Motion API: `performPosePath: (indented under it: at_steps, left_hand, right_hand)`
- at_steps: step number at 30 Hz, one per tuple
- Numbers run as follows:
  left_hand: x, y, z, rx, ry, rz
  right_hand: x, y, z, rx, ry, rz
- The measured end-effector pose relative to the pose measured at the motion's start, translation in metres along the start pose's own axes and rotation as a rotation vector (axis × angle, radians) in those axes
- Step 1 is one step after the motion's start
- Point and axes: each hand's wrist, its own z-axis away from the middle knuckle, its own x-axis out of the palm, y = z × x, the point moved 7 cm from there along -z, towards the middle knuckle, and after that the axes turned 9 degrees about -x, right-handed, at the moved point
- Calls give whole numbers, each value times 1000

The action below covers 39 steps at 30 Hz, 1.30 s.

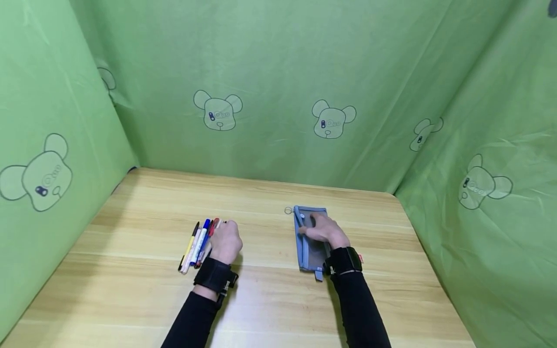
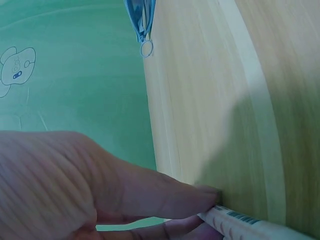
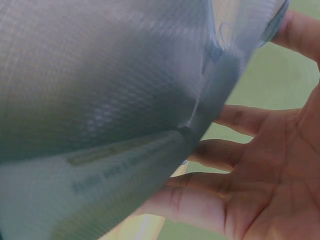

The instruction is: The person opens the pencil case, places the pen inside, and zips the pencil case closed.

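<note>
My left hand (image 1: 227, 241) is at the right side of a small row of pens. Its thumb and fingers pinch a white pen (image 2: 245, 226) with a barcode on its barrel. Beside that hand lie a yellow and black pen (image 1: 189, 247), a blue and white marker (image 1: 199, 243) and a red-ended pen (image 1: 213, 226). Over to the right, my right hand (image 1: 326, 231) grips a blue-grey mesh pencil pouch (image 1: 305, 258), thumb and fingers spread across it. In the right wrist view the mesh (image 3: 125, 90) hides the fingertips.
A metal ring (image 1: 288, 210) hangs from the pouch's far corner, and a fabric tab (image 1: 319, 276) sticks out at its near end. The wooden table (image 1: 270, 299) is bordered by green curtains (image 1: 278, 154) printed with bear heads at the back and both sides.
</note>
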Motion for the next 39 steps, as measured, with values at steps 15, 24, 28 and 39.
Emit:
performPosePath:
  at_steps: [15, 24, 28, 39]
  left_hand:
    - [3, 10, 4, 33, -31, 55]
    - [9, 18, 3, 53, -60, 138]
    - [11, 25, 4, 114, -35, 153]
    - [21, 50, 4, 149, -64, 250]
  right_hand:
    - [4, -2, 2, 0, -7, -4]
    - [5, -2, 2, -6, -4, -9]
    - [4, -1, 2, -8, -1, -11]
    - [-2, 1, -1, -6, -11, 8]
